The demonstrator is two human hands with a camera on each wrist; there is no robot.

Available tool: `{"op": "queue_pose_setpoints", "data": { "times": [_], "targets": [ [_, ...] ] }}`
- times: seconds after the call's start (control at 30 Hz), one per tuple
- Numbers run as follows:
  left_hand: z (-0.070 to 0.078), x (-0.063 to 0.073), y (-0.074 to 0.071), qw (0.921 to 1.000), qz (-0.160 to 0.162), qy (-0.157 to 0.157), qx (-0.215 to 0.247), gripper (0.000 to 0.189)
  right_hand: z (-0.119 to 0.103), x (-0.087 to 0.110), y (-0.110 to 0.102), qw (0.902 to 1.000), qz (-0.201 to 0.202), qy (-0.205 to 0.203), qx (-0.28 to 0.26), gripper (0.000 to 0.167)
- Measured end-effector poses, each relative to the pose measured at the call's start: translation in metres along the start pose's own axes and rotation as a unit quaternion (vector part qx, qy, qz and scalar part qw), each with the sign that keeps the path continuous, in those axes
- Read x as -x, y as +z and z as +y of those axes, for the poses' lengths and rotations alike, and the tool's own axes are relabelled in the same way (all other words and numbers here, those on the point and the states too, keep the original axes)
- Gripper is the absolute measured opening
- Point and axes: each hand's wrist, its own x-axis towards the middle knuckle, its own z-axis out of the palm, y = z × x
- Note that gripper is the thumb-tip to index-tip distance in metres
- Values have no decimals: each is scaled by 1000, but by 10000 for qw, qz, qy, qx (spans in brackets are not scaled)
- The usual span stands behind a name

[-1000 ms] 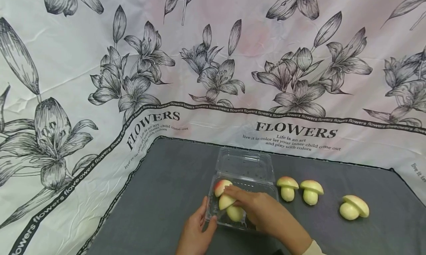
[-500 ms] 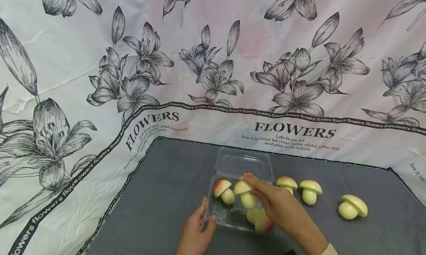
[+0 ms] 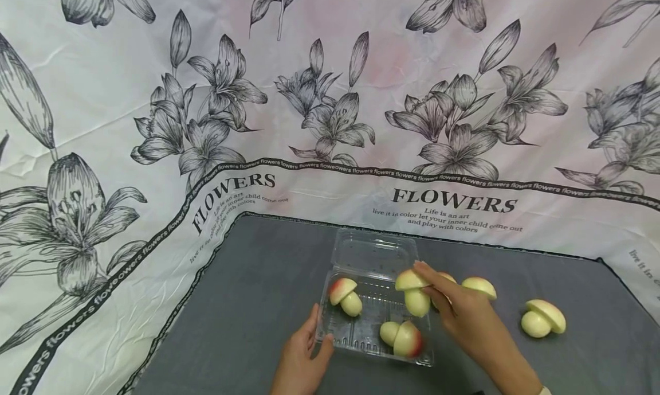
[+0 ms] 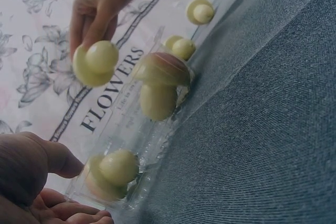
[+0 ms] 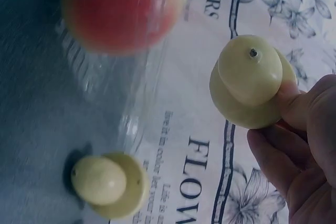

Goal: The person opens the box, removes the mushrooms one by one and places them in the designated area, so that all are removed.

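Observation:
In the head view my right hand [image 3: 466, 312] pinches the cap of a toy mushroom [image 3: 416, 303], pale yellow with a reddish cap, over the right side of a clear plastic clamshell box [image 3: 361, 339]. The right wrist view shows thumb and fingers at the rim of the held mushroom [image 5: 249, 72], its stem end facing the camera. Inside the box one mushroom [image 3: 352, 304] lies at the back left and another [image 3: 404, 339] at the front right. My left hand [image 3: 303, 352] grips the box's front left corner between thumb and fingers.
The box's lid [image 3: 375, 250] lies folded back behind it. To the right on the dark grey cloth [image 3: 247, 303] are more mushrooms: one [image 3: 479, 286] partly behind my right hand, another [image 3: 543, 319] farther right. A flower-printed sheet [image 3: 330, 206] rises behind.
My right hand has lifted the mushroom from the box's left part and carried it right, uncovering the two mushrooms in the box. The left hand stays at its corner.

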Motion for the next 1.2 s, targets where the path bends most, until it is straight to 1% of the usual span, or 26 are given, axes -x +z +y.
{"op": "queue_pose_setpoints", "data": {
  "times": [0.13, 0.3, 0.4, 0.53, 0.67, 0.8, 0.93, 1.03, 1.1, 1.2],
  "targets": [
    [0, 1, -1, 10000, -16, 23, 27, 76, 3, 5, -7, 9997, 137, 91, 170, 80],
    [1, 2, -1, 10000, -7, 79, 38, 77, 8, 15, -16, 9979, 282, 475, 330, 78],
    [2, 2, -1, 10000, 8, 74, 14, 76, 13, 22, -20, 9972, 281, 592, 366, 77],
    [3, 2, -1, 10000, 9, -12, 2, 77, 20, 30, -22, 9973, 337, 548, 365, 80],
    [4, 2, -2, 10000, -3, -6, 0, 77, 25, 37, -24, 9974, 322, 492, 424, 83],
    [3, 3, -2, 10000, 1, 33, -94, 76, 28, 44, -25, 9972, 222, 504, 498, 82],
    [2, 4, -2, 9999, 12, 21, -158, 76, 31, 49, -26, 9957, 206, 544, 726, 81],
    [1, 3, -1, 9999, 23, 10, -163, 76, 34, 53, -26, 9952, 189, 557, 787, 79],
    [1, 3, 0, 9999, 41, 19, -159, 76, 37, 56, -25, 9958, 207, 492, 744, 72],
    [1, 3, 0, 9999, 68, 1, -140, 76, 41, 61, -22, 9976, 309, 284, 558, 44]
  ]
}}
